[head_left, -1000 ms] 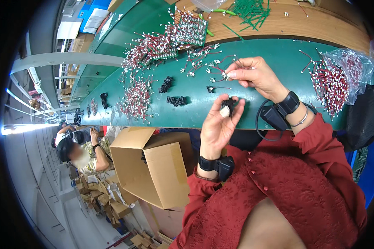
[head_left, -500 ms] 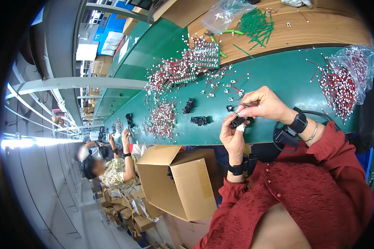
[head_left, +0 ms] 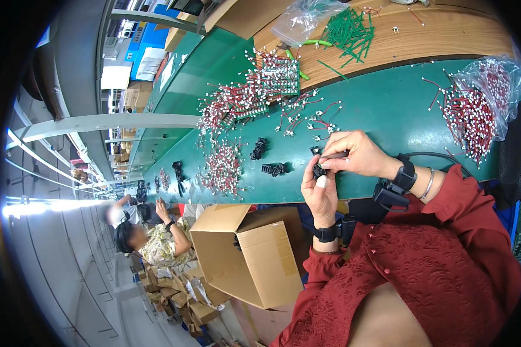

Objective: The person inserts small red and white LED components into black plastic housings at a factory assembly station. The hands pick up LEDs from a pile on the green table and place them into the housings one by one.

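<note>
My left hand (head_left: 320, 199) pinches a small black plastic part (head_left: 318, 170) above the front edge of the green table, its thumb wrapped in something white. Close against it, the closed fingers of my right hand (head_left: 360, 156) grip a slim dark tool (head_left: 337, 155), whose kind I cannot make out. Its tip points toward the part, and fingers partly cover both. Just beyond my hands lies a little black piece (head_left: 315, 150). Two more black plastic parts, one nearer (head_left: 274, 169) and one farther (head_left: 259, 148), rest to the left.
Red wires with white connectors form a heap (head_left: 223, 168) beside green circuit boards (head_left: 281, 78). More wires spill from a clear bag (head_left: 474, 115) at right. Green strips (head_left: 350, 34) lie on a wooden board (head_left: 399, 43). An open carton (head_left: 266, 260) stands left of me; a co-worker (head_left: 165, 240) sits beyond.
Both my hands have shifted slightly left with the black part and the dark tool, and the part sits turned differently in my left fingers. The co-worker's raised hand has moved lower.
</note>
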`<action>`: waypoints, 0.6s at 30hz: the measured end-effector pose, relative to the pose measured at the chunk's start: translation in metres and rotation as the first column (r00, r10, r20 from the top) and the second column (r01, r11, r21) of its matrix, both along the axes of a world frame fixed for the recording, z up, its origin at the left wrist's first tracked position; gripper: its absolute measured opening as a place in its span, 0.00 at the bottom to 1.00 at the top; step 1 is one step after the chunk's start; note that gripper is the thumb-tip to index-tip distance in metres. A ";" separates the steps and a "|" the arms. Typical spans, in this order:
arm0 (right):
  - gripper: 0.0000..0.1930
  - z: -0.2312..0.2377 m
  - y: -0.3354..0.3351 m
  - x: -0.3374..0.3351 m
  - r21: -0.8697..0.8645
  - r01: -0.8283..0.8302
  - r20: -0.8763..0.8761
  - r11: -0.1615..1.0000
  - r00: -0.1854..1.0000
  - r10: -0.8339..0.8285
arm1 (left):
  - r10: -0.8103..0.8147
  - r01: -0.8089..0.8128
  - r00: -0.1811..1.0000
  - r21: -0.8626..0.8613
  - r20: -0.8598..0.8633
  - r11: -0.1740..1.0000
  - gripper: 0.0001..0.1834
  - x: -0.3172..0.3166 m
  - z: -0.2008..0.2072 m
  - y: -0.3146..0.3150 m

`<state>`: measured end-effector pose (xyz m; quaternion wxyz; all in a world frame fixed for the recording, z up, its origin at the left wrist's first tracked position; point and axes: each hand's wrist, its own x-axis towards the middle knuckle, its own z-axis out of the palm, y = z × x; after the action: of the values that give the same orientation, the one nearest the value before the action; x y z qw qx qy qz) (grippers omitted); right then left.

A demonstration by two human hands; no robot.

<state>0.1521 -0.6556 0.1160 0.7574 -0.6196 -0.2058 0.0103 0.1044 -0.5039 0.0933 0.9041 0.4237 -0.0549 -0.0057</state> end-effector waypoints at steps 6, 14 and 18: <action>0.07 0.000 -0.003 0.003 0.029 0.036 -0.007 0.999 0.999 -0.036 | -0.023 0.017 0.998 -0.120 -0.050 0.993 0.23 0.004 -0.005 0.005; 0.06 -0.001 -0.001 0.002 0.031 0.041 -0.114 0.999 0.993 -0.037 | -0.004 -0.004 0.999 -0.150 -0.053 0.989 0.21 0.008 -0.011 0.009; 0.06 -0.003 0.002 0.002 0.026 0.032 -0.086 0.999 0.996 -0.030 | -0.006 0.002 0.999 -0.114 -0.035 0.994 0.21 0.009 -0.013 0.008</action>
<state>0.1538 -0.6534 0.1133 0.7740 -0.6113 -0.1637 0.0222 0.1131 -0.4961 0.0807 0.9276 0.3713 -0.0402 -0.0117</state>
